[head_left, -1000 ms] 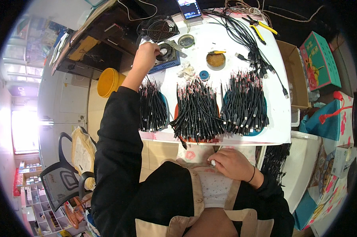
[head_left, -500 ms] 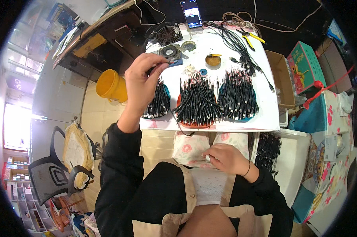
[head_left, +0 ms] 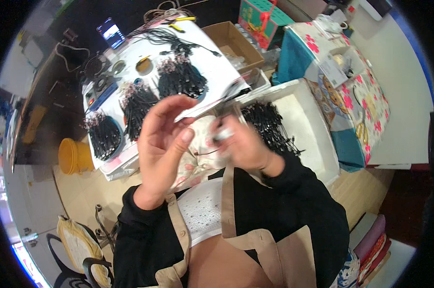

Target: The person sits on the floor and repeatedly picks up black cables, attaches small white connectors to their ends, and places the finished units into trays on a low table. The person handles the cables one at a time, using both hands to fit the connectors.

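Observation:
My left hand [head_left: 161, 144] is raised over my lap in front of the table. Its fingers are curved, with the thumb apart and nothing seen between them. Close to its right is my right hand [head_left: 245, 146], blurred by motion, its fingers closed on a black cable with a small white end piece [head_left: 224, 134]. Beyond the hands, short black cables stand in three bunches, a left bunch [head_left: 104, 137], a middle bunch [head_left: 139, 108] and a right bunch [head_left: 182, 79], their reddish stripped ends pointing away from me.
To the right, a white foam box [head_left: 305, 120] holds a heap of black cables [head_left: 267, 125]. The white table [head_left: 219, 67] also bears a phone [head_left: 112, 34], a round tin [head_left: 144, 65], yellow-handled pliers [head_left: 181, 21] and longer cables [head_left: 178, 44]. A cardboard box [head_left: 233, 43] and a yellow bucket [head_left: 75, 156] flank it.
My view has turned to the right. My left hand has come back from above the table and its pinch has opened. My right hand has risen off my lap and is moving.

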Tool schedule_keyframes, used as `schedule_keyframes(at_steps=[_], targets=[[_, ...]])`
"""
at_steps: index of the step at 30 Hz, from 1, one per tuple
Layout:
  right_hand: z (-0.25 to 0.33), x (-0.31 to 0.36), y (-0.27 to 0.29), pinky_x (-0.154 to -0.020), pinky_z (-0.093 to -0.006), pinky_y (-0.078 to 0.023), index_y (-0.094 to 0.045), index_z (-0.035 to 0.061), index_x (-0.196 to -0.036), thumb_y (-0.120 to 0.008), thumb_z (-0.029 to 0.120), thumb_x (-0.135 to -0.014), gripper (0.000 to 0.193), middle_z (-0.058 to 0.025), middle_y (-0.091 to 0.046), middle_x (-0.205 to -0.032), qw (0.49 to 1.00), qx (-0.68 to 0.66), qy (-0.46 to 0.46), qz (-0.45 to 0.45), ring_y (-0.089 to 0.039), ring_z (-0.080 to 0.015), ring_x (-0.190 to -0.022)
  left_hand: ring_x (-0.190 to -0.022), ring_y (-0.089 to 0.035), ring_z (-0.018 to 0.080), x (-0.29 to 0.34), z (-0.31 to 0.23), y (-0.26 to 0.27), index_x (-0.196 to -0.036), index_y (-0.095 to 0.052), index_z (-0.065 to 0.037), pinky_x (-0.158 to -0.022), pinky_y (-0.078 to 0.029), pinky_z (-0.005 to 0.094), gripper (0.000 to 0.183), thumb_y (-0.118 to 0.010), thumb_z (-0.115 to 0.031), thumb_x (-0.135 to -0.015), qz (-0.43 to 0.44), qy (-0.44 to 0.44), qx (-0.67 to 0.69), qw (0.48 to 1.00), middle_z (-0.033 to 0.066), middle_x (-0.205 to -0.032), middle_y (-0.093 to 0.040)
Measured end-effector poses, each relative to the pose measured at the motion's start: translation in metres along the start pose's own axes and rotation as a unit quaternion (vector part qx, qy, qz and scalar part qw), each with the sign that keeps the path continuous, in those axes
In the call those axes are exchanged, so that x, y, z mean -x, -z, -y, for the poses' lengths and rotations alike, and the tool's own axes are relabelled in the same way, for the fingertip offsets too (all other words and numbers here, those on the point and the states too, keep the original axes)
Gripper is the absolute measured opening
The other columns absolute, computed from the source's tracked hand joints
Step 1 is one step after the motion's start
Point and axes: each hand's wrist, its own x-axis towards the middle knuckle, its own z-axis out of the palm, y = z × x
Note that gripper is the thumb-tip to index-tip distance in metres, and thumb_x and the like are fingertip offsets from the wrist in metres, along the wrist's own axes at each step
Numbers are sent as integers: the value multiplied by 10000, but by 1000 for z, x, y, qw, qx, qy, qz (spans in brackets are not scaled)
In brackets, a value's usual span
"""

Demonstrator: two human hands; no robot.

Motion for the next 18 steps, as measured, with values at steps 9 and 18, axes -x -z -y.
schedule_keyframes(at_steps=[9, 18], targets=[[43, 114, 148, -569, -199, -382, -505, 8, -1055, -400, 224, -1023, 242, -8, -512, -778, 950, 131, -89, -268, -465, -57, -645, -969, -595, 123, 15, 43, 44, -1116, -593, 3, -812, -455, 256, 232, -614, -42, -890, -9, 169, -77, 983, 55, -1076, -628], [-235, 70, 175, -485, -351, -440, -537, -19, -824, -440, 226, -957, 295, -118, -549, -617, 884, 215, -409, -75, -553, -202, -500, -912, -598, 118, 60, 57, 92, -1096, -605, 21, -759, -465, 240, 194, -585, -36, -912, -99, 248, -85, 960, 59, -1032, -636]])
